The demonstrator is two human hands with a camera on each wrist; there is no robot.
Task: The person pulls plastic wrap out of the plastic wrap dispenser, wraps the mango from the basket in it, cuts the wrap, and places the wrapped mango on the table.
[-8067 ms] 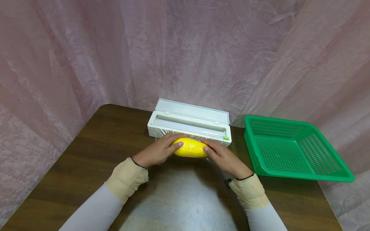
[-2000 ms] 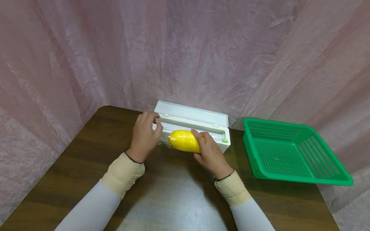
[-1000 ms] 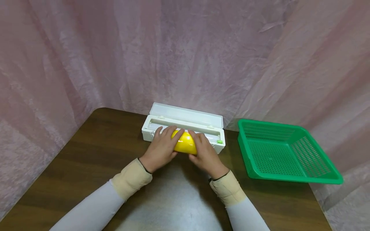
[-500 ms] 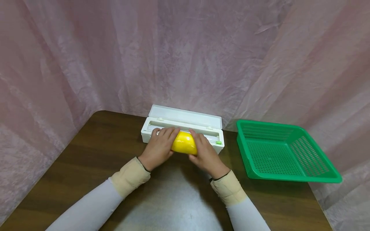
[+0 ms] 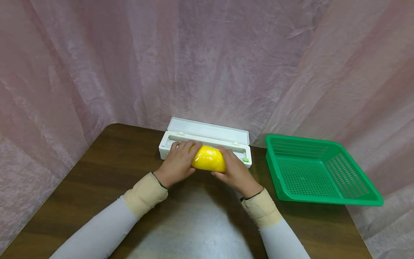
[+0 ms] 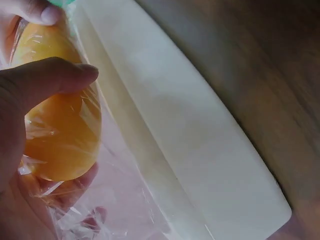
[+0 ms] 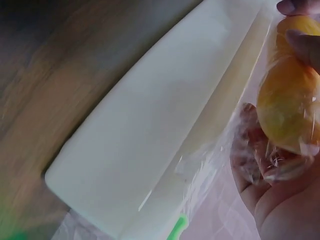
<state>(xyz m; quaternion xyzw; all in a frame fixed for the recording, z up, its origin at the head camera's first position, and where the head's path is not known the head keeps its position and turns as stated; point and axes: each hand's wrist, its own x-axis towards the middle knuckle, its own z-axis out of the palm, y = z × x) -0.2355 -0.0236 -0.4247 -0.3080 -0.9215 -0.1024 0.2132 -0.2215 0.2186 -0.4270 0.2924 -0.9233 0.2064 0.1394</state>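
A yellow mango in shiny clear film is held up in front of a white cling film dispenser. My left hand grips its left end, the thumb lying across the fruit in the left wrist view. The right end is held by my right hand, fingers behind and thumb in front. In the right wrist view, crinkled cling film runs from the dispenser's edge to the mango and over the fingers. The dispenser's lid stands raised, and a green slider sits at its right end. Both hands partly hide the roll.
A green plastic basket with perforated walls stands to the right of the dispenser on the brown wooden table. Pink curtains hang close behind the table's far edge.
My left hand let go of the mango, reached to the dispenser's left end, then took hold of the mango again. Lately the right hand has shifted slightly rightward, showing more of the fruit.
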